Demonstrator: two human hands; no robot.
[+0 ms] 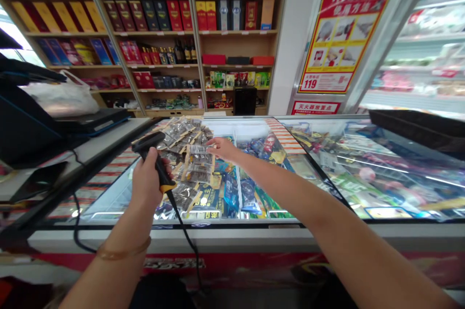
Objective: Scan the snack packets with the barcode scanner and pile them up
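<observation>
My left hand (147, 178) is wrapped round the grip of a black and yellow barcode scanner (152, 146), its head turned up and to the left. A black cord hangs from the scanner's base past the freezer's front edge. My right hand (221, 148) reaches in from the right, its fingers closed at the top edge of a clear-windowed packet (199, 166) with dark contents. A white label runs along that packet's top. More such packets (178, 130) lie heaped on the glass freezer lid (218, 127), behind and beneath it.
Through the glass, frozen goods in colourful bags (250, 193) show below. At the left stand a dark counter machine (25, 115) and a white plastic bag (60, 96). Shelves of boxes (181, 16) line the back wall. A black tray-like object (417, 127) rests at the right.
</observation>
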